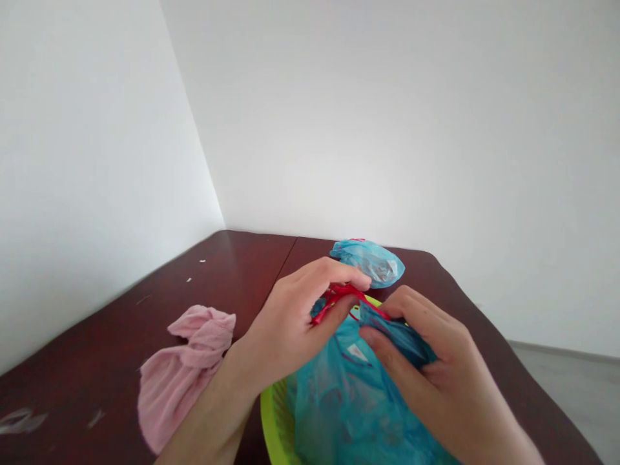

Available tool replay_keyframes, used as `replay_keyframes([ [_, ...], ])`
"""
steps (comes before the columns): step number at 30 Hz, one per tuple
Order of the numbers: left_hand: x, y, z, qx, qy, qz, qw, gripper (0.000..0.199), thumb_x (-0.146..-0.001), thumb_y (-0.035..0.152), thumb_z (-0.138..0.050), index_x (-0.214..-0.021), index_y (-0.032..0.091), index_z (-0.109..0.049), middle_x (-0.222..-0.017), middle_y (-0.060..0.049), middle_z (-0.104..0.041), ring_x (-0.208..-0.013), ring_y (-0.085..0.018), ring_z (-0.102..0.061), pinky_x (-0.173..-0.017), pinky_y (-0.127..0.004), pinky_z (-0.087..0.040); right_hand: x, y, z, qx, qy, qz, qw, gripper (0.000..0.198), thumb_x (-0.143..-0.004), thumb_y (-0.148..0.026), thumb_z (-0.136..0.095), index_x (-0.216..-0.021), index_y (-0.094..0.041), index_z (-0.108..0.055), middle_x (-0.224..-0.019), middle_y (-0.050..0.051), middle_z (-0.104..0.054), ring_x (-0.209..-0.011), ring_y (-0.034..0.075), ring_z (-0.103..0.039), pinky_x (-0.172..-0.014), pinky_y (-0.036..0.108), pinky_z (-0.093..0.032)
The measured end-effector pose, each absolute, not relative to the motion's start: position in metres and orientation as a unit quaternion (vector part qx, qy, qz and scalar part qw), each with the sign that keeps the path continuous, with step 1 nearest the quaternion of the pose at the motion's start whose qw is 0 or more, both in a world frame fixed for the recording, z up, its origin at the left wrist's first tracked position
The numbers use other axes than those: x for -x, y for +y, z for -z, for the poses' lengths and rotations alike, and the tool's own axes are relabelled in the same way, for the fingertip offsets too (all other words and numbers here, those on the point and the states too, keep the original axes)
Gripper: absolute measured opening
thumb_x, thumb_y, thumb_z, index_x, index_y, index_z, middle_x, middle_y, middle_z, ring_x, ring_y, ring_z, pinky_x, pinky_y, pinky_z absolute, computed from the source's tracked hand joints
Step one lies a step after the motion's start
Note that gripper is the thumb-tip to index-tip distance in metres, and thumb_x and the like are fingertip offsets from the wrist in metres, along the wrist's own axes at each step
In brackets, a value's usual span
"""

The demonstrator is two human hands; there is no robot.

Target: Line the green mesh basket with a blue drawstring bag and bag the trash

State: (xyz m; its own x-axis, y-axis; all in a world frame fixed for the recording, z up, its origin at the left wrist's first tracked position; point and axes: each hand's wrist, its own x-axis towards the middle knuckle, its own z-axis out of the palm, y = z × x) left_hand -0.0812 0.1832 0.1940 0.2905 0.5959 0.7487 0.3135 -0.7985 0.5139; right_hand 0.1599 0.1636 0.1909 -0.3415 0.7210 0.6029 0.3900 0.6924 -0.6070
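Observation:
A blue plastic bag (339,394) lines a lime green basket (272,420) with holes in its wall, close to me on the table. Red drawstring (349,292) runs along the bag's gathered top edge. My left hand (310,310) pinches that edge and the red string between thumb and fingers. Just to the right, my right hand (431,349) grips a bunched part of the same bag, its thumb and forefinger closed on the plastic. A small white label shows through the bag below the hands. The basket's right side is hidden by my right hand and the bag.
On the dark red-brown table (232,265), a crumpled pink cloth (186,368) lies left of my forearm. Another blue bag (372,261) with a red string sits at the back near the wall. Clear plastic scraps (22,421) and white bits lie on the left side.

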Motion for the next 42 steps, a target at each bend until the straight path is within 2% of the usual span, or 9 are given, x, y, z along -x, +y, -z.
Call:
replay_keyframes([
  [7, 0.083, 0.184, -0.192, -0.734, 0.352, -0.561, 0.152, 0.018, -0.115, 0.028, -0.083, -0.133, 0.028, -0.084, -0.127, -0.005, -0.092, -0.114, -0.022, -0.09, -0.109, -0.033, -0.073, -0.161, 0.157, -0.194, 0.296, -0.811, -0.243, 0.442, 0.012, -0.116, -0.033, -0.077, -0.106, -0.027, -0.078, -0.104, 0.002, -0.074, -0.093, 0.017, -0.071, -0.079, 0.027, -0.058],
  [12, 0.084, 0.18, -0.194, -0.749, 0.321, -0.556, 0.163, 0.015, -0.113, 0.029, -0.086, -0.128, 0.027, -0.087, -0.12, -0.005, -0.094, -0.109, -0.022, -0.092, -0.103, -0.032, -0.076, -0.159, 0.158, -0.192, 0.317, -0.785, -0.305, 0.437, 0.031, -0.124, -0.04, -0.064, -0.099, -0.025, -0.075, -0.098, 0.001, -0.074, -0.088, 0.017, -0.068, -0.078, 0.026, -0.056],
  [17, 0.082, 0.177, -0.192, -0.786, 0.262, -0.538, 0.157, 0.02, -0.113, 0.026, -0.085, -0.132, 0.027, -0.089, -0.122, -0.005, -0.094, -0.108, -0.021, -0.093, -0.1, -0.028, -0.075, -0.159, 0.168, -0.188, 0.366, -0.739, -0.328, 0.462, 0.027, -0.116, -0.052, -0.08, -0.113, -0.025, -0.08, -0.095, 0.001, -0.075, -0.084, 0.018, -0.067, -0.076, 0.026, -0.058],
  [22, 0.085, 0.177, -0.193, -0.826, 0.249, -0.482, 0.155, 0.041, -0.116, 0.022, -0.08, -0.155, 0.033, -0.081, -0.141, -0.005, -0.091, -0.125, -0.021, -0.09, -0.114, -0.028, -0.071, -0.157, 0.169, -0.189, 0.353, -0.713, -0.366, 0.484, 0.034, -0.112, -0.053, -0.084, -0.098, -0.023, -0.077, -0.083, 0.0, -0.07, -0.076, 0.018, -0.063, -0.064, 0.025, -0.052],
  [26, 0.088, 0.176, -0.197, -0.857, 0.224, -0.426, 0.183, 0.062, -0.118, 0.018, -0.073, -0.176, 0.039, -0.065, -0.164, -0.006, -0.08, -0.146, -0.026, -0.082, -0.123, -0.034, -0.068, -0.158, 0.171, -0.191, 0.337, -0.707, -0.335, 0.524, 0.025, -0.11, -0.048, -0.087, -0.104, -0.024, -0.081, -0.087, 0.001, -0.074, -0.081, 0.019, -0.069, -0.07, 0.026, -0.057],
  [31, 0.089, 0.174, -0.197, -0.85, 0.21, -0.423, 0.233, 0.075, -0.119, 0.016, -0.07, -0.187, 0.041, -0.05, -0.183, -0.008, -0.062, -0.161, -0.032, -0.071, -0.128, -0.045, -0.067, -0.159, 0.176, -0.19, 0.329, -0.703, -0.281, 0.565, 0.025, -0.112, -0.043, -0.084, -0.098, -0.023, -0.08, -0.084, 0.002, -0.074, -0.076, 0.018, -0.069, -0.066, 0.028, -0.055],
  [36, 0.094, 0.174, -0.198, -0.862, 0.236, -0.388, 0.226, 0.079, -0.121, 0.016, -0.064, -0.191, 0.044, -0.039, -0.191, -0.005, -0.051, -0.171, -0.03, -0.06, -0.137, -0.041, -0.058, -0.158, 0.176, -0.192, 0.329, -0.702, -0.266, 0.573, 0.032, -0.112, -0.039, -0.083, -0.086, -0.023, -0.074, -0.078, 0.001, -0.071, -0.068, 0.015, -0.06, -0.06, 0.026, -0.049],
  [40, 0.103, 0.173, -0.2, -0.857, 0.302, -0.366, 0.201, 0.074, -0.123, 0.023, -0.064, -0.19, 0.044, -0.04, -0.175, -0.005, -0.071, -0.152, -0.026, -0.078, -0.122, -0.035, -0.068, -0.159, 0.175, -0.19, 0.324, -0.691, -0.272, 0.587, 0.029, -0.113, -0.039, -0.083, -0.089, -0.023, -0.075, -0.083, 0.001, -0.071, -0.069, 0.014, -0.06, -0.059, 0.025, -0.047],
  [42, 0.108, 0.172, -0.202, -0.856, 0.326, -0.358, 0.178, 0.063, -0.124, 0.026, -0.064, -0.184, 0.042, -0.052, -0.16, -0.003, -0.082, -0.134, -0.024, -0.087, -0.112, -0.031, -0.071, -0.16, 0.175, -0.188, 0.326, -0.683, -0.28, 0.591, 0.029, -0.114, -0.039, -0.082, -0.091, -0.023, -0.075, -0.084, 0.0, -0.071, -0.069, 0.014, -0.059, -0.059, 0.025, -0.046],
])
